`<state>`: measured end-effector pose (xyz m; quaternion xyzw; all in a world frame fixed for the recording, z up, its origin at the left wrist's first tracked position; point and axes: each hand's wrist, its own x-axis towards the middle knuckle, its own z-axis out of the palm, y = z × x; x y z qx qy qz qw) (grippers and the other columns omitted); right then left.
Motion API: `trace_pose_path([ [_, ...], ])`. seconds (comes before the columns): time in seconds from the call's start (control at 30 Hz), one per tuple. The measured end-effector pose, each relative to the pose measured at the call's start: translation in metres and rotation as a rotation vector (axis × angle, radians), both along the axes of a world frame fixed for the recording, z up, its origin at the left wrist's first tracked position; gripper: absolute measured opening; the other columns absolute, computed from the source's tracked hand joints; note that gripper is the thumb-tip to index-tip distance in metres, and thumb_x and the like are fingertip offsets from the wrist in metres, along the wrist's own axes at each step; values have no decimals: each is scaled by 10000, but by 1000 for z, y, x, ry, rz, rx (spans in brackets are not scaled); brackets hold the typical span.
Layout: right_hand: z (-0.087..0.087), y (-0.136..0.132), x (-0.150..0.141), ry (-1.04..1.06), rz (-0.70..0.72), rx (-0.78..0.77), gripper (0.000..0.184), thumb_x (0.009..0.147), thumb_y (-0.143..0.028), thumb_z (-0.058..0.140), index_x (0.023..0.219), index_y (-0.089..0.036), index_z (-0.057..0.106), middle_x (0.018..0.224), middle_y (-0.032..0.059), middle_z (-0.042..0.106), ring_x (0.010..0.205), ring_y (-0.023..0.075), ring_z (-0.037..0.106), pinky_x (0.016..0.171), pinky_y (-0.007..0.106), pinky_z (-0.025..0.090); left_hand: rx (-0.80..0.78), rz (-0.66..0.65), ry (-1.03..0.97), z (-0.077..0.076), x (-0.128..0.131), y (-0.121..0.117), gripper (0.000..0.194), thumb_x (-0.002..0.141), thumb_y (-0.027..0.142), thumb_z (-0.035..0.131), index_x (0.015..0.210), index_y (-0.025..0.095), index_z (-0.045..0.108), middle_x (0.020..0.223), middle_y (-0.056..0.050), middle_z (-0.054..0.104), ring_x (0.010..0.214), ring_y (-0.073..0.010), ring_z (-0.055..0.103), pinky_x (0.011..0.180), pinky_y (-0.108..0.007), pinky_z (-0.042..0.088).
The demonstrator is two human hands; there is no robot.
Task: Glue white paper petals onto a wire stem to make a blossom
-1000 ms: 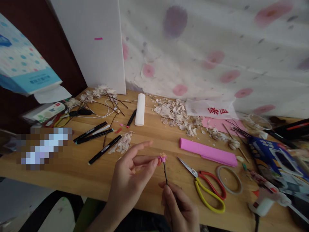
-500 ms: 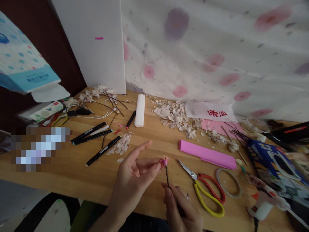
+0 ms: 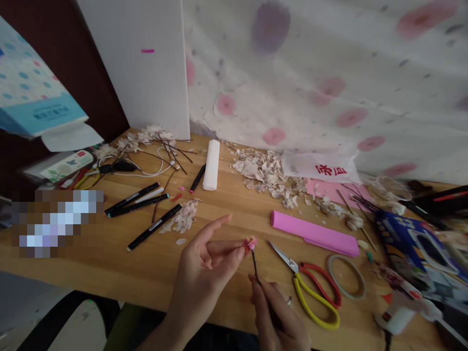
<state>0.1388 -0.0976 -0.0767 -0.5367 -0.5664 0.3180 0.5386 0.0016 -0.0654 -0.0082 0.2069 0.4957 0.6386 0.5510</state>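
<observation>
Between its thumb and index finger, my left hand (image 3: 204, 270) pinches a small pink paper flower (image 3: 251, 243), its other fingers raised or curled. A thin dark stem (image 3: 255, 265) runs down from the flower into my right hand (image 3: 276, 312), whose thumb and fingers are closed round it. The red scrap at my left fingertips is too small to make out in detail. Just right of my hands lie scissors (image 3: 314, 292) with one red and one yellow handle, blades apart. Past them, a folded strip of pink crepe paper (image 3: 314, 234) rests on the wood.
A roll of pale tape (image 3: 330, 273) and a white glue gun (image 3: 398, 312) are at the right. Dried petals (image 3: 261, 170) lie scattered toward the back. Several black markers (image 3: 153, 226) and a white paper roll (image 3: 211, 165) are on the left and middle of the table.
My right hand has shifted slightly rightward, and the stem leans a little more. The flower has turned slightly in my left fingertips. The camera view has tilted a bit.
</observation>
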Motion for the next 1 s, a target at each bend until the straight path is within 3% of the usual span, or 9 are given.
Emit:
trace_pose_path([
  [0.37,2,1,-1,-4,-24,5,101,903,-228,746,936,-242,841,737,2,727,650,144,643,650,237,517,40,37,106,-2,9,-8,562,848,265,829,1359,179,610,923,-60,865,955,-221,814,909,-280,633],
  [0.83,-5,0,4,-15,-27,-19,93,900,-265,757,934,-233,837,733,13,716,609,144,607,657,259,528,27,30,100,-6,8,-11,566,836,288,835,1343,193,602,918,-73,864,961,-244,814,912,-307,633],
  [1.0,-9,1,6,-55,-25,-4,121,902,-307,762,927,-217,838,693,22,683,544,138,552,538,255,477,8,19,144,-7,6,-8,560,854,301,815,1351,180,587,932,-81,862,983,-251,809,937,-328,624],
])
